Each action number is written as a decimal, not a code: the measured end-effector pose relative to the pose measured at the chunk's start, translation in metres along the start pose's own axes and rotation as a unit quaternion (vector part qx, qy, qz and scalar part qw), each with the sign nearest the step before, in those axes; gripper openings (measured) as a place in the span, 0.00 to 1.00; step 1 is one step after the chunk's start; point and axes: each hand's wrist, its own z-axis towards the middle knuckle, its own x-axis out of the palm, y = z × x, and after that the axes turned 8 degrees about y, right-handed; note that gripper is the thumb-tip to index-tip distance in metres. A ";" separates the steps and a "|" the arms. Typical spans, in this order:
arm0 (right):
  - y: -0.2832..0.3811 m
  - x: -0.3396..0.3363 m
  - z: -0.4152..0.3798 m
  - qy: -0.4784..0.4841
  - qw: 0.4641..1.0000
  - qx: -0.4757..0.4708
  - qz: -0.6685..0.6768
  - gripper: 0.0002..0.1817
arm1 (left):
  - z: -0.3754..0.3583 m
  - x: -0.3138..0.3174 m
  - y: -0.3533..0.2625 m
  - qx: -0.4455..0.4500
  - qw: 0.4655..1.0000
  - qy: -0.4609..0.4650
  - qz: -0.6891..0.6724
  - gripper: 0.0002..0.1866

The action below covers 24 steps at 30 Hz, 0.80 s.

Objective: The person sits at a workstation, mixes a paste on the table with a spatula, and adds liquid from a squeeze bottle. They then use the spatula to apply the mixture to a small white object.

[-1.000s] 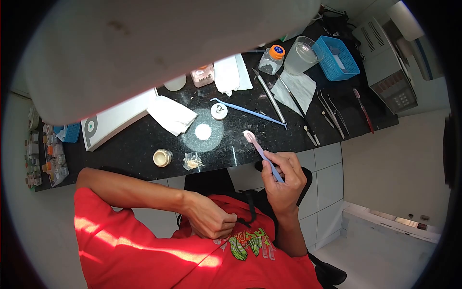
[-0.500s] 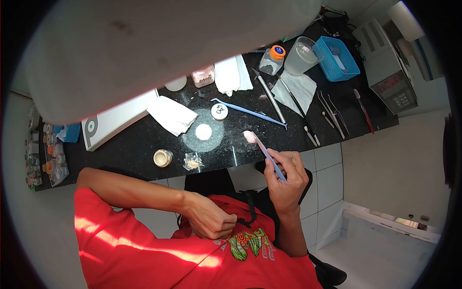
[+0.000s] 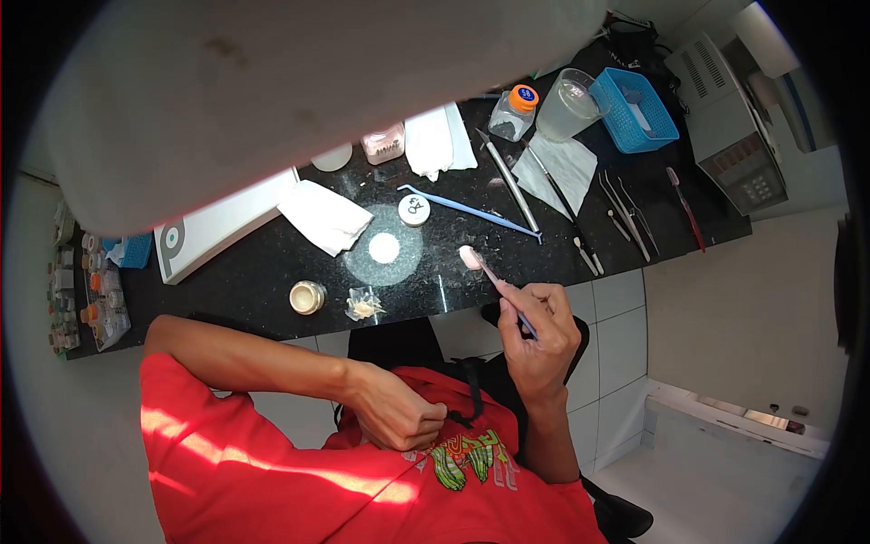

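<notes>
My right hand pinches a slim pink-and-blue handled tool, held slanting over the front edge of the black worktop. At the tool's far end is a pale pinkish-white rounded lump; I cannot tell the tool's exact kind. My left hand is curled closed against the front of the red shirt, beside a black cord, its palm hidden. Ahead of the hands are a small open jar, a clear crumpled packet and a white lidded pot.
A blue double-ended instrument, a metal knife-like tool, a brush and tweezers lie on the worktop. Behind stand an orange-capped jar, a cup and a blue basket. A large pale fixture hangs overhead.
My right forefinger has shifted forward along the tool, covering more of its handle, and the tool has turned slightly. My left hand stays put. The red digits on the machine at right have faded.
</notes>
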 end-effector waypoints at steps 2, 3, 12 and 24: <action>-0.002 0.001 -0.002 0.002 1.000 -0.003 -0.001 0.17 | 0.000 0.000 0.000 0.000 1.000 -0.002 0.001 0.11; -0.003 0.001 -0.002 0.004 1.000 -0.007 -0.002 0.17 | 0.000 0.000 0.000 -0.001 1.000 -0.004 0.002 0.11; 0.001 0.000 -0.001 -0.003 1.000 -0.011 0.004 0.14 | 0.000 -0.002 0.001 -0.001 1.000 -0.001 0.002 0.11; 0.002 0.002 -0.001 -0.030 0.999 -0.040 -0.004 0.14 | 0.001 0.004 0.000 -0.006 0.999 -0.032 0.004 0.17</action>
